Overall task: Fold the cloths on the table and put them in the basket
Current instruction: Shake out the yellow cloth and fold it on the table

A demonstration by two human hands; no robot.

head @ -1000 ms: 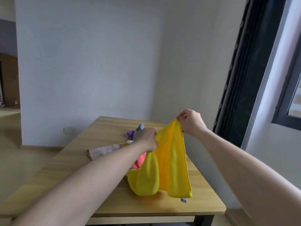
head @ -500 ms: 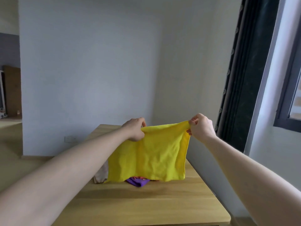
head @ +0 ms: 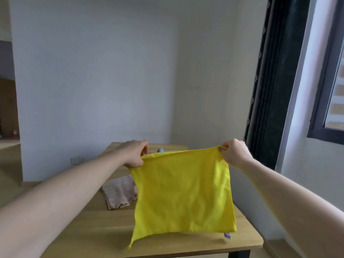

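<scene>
A soft, bright yellow square cloth (head: 183,194) hangs spread flat in the air above the light wooden desk (head: 89,233), its top edge pulled nearly taut and its lower hem loose, one bottom corner drooping to a point near the desk's front edge. The left hand (head: 135,153) pinches the upper left corner with curled fingers, and the right hand (head: 235,152) pinches the upper right corner the same way. Behind the yellow sheet, on the desk, lies a beige, faintly striped folded cloth (head: 120,192), partly hidden. A small grey-blue shape (head: 160,150) peeks over the top edge; it may be another cloth. The desk's right side runs close along the white wall (head: 201,81) and the dark curtain (head: 275,81).
</scene>
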